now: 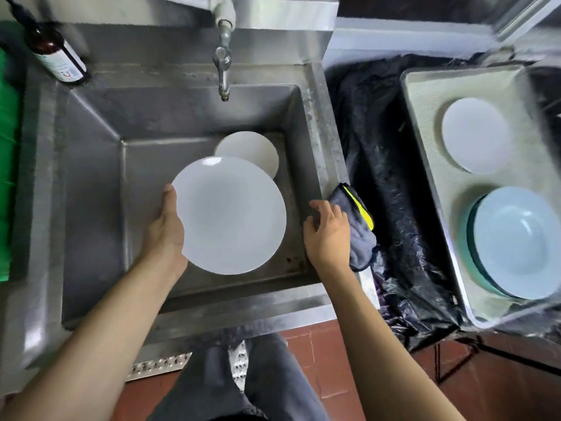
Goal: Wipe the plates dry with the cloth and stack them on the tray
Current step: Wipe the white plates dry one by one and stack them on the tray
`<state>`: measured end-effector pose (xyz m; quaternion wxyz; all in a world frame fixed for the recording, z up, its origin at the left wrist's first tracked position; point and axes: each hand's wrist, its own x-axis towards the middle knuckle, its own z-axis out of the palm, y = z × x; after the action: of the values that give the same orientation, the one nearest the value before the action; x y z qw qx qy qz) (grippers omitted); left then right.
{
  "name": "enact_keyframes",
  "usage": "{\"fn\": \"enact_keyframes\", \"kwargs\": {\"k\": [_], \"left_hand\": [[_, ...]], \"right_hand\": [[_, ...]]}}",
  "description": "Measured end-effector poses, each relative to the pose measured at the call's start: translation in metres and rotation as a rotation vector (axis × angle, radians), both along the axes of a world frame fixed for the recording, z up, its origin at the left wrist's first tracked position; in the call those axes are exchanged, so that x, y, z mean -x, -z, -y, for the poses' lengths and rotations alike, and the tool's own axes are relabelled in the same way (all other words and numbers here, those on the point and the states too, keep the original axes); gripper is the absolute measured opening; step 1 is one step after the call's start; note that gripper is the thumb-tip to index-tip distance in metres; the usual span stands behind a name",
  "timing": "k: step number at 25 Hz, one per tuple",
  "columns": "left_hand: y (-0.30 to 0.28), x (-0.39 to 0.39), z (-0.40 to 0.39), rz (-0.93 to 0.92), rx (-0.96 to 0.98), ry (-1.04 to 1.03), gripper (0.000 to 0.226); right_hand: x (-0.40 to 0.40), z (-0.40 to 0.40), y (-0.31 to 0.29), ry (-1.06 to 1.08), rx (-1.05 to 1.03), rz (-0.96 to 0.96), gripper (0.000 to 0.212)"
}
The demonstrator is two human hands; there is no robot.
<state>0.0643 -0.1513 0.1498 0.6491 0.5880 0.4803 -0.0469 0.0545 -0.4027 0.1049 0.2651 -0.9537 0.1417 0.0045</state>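
Left hand grips the rim of a white plate, thumb on top, holding it over the steel sink. Right hand rests on the grey cloth at the sink's edge, fingers spread, not yet closed on it. Another plate waits in the basin; two stacks sit on the tray to the right. The risk: a one-handed hold on a wet rim could slip and drop the plate onto the one below.

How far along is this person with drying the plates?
Partly done. The tray already holds a white plate and a bluish stack. The left hand holds a large plate over the sink; the right hand reaches the cloth. One small plate remains.
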Motion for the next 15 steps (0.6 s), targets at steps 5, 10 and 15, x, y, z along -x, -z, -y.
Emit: {"fn": "enact_keyframes", "kwargs": {"k": [5, 10, 15], "left_hand": [[-0.022, 0.000, 0.013, 0.031, 0.019, 0.088, 0.051], [-0.049, -0.003, 0.026, 0.061, 0.015, 0.055, 0.048], [-0.066, -0.003, 0.032, 0.111, 0.004, 0.004, 0.036]], "right_hand": [[0.011, 0.062, 0.024, -0.074, 0.261, -0.275, 0.104], [0.028, 0.085, 0.049, -0.165, 0.167, -0.147, 0.086], [0.020, 0.090, 0.049, -0.025, -0.073, 0.091, 0.046]]}}
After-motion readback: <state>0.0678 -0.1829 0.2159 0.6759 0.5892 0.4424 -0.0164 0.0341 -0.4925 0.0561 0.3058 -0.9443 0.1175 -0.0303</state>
